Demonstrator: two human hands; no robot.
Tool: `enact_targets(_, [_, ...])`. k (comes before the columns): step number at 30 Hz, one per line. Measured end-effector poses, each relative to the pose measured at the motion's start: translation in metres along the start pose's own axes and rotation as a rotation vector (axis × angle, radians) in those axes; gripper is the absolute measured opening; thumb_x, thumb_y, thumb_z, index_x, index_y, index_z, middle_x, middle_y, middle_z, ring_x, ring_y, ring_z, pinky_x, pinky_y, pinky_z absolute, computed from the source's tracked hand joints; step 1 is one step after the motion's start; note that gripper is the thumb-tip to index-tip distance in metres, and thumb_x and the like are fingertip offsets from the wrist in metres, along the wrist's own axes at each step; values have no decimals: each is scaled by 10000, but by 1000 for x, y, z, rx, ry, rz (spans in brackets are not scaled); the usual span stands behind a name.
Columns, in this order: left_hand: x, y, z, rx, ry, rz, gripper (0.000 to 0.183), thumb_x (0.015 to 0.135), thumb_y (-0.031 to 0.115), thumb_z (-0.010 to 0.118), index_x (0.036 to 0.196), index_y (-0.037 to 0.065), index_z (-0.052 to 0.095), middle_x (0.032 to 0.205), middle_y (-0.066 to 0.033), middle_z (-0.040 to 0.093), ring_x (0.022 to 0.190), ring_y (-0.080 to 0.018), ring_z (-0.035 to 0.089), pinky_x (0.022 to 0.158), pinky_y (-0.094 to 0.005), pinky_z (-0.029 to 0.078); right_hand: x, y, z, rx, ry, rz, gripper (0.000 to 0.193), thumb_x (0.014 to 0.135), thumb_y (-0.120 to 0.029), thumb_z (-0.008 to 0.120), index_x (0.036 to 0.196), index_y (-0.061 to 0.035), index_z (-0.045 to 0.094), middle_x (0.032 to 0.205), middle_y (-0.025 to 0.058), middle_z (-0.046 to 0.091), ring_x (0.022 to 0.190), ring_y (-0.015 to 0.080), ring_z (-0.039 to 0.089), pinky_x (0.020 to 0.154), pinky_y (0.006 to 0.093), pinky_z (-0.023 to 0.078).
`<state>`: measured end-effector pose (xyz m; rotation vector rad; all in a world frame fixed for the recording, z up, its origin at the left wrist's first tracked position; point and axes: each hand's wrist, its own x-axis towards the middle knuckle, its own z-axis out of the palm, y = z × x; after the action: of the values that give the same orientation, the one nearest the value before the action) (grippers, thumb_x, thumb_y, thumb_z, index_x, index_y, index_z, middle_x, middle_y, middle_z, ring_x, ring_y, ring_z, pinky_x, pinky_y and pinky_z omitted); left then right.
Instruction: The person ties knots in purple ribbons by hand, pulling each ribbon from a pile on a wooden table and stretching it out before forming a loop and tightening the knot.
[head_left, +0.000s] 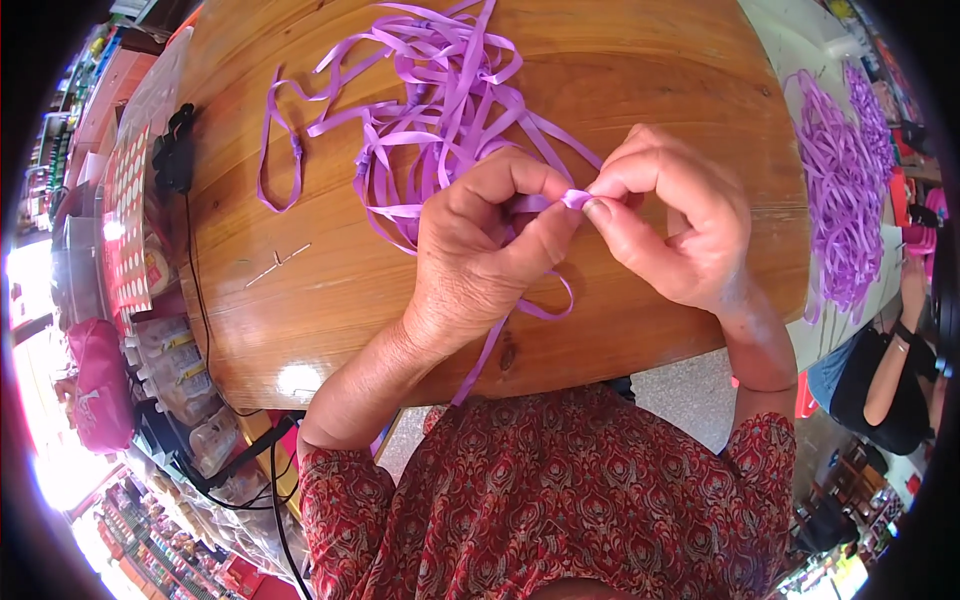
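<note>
Between my two hands, above the wooden table (680, 80), a purple ribbon (575, 198) is pinched at a small fold or knot. My left hand (480, 240) grips it between thumb and forefinger. From the other side, the thumb and forefinger of my right hand (675, 215) close on the same spot. One tail of the ribbon hangs below my left hand towards the table's near edge. Just beyond my hands lies a loose heap of purple ribbons (455, 90), several with darker knots. The other fingers of both hands are curled in.
A thin pin-like tool (278, 265) lies on the table at left. A black cable (195, 260) runs down the left edge, beside packets and a pink pouch (98, 385). At right, more purple ribbons (840, 200) lie on a white surface, near another person's arm (890, 370).
</note>
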<state>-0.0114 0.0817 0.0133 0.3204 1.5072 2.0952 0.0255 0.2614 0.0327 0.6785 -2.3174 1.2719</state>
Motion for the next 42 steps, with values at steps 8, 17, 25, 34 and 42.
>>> enact_targets(8, [3, -7, -5, -80, -134, 188, 124, 807, -46, 666, 898, 31, 632, 864, -3, 554, 804, -92, 502, 748, -222, 409, -6, -5, 6, 948, 58, 807, 61, 819, -72, 594, 833, -18, 568, 762, -30, 510, 671, 37, 411, 596, 187, 317])
enact_targets(17, [1, -10, 0, -477, -152, 11, 105, 846, -17, 641, 943, 24, 643, 895, -17, 589, 857, -95, 529, 787, -240, 419, -8, -9, 7, 901, 54, 686, 70, 859, -65, 595, 885, -6, 568, 812, -1, 526, 706, 56, 437, 629, 197, 336])
enact_targets(25, [-1, -14, -4, -571, -180, -25, 116, 869, 55, 642, 981, 27, 633, 856, 3, 597, 769, -74, 503, 686, -219, 406, -9, -4, 10, 164, 130, 70, 209, 818, 89, 614, 1014, 19, 592, 933, 94, 572, 750, 114, 502, 632, 214, 396])
enact_targets(34, [-1, -15, -5, -649, -192, -152, 132, 885, 87, 631, 1003, 27, 627, 860, 3, 608, 726, -66, 479, 657, -209, 392, -4, -7, 4, 111, 86, 12, 219, 754, 102, 661, 953, 16, 627, 854, 91, 600, 668, 149, 529, 565, 251, 402])
enact_targets(42, [1, -16, -7, -660, -233, -184, 150, 887, 106, 628, 1016, 28, 630, 862, -6, 625, 741, -71, 506, 656, -215, 395, -1, -4, 4, -35, 130, -38, 200, 700, 37, 736, 881, -30, 684, 799, 48, 592, 700, 165, 568, 583, 275, 448])
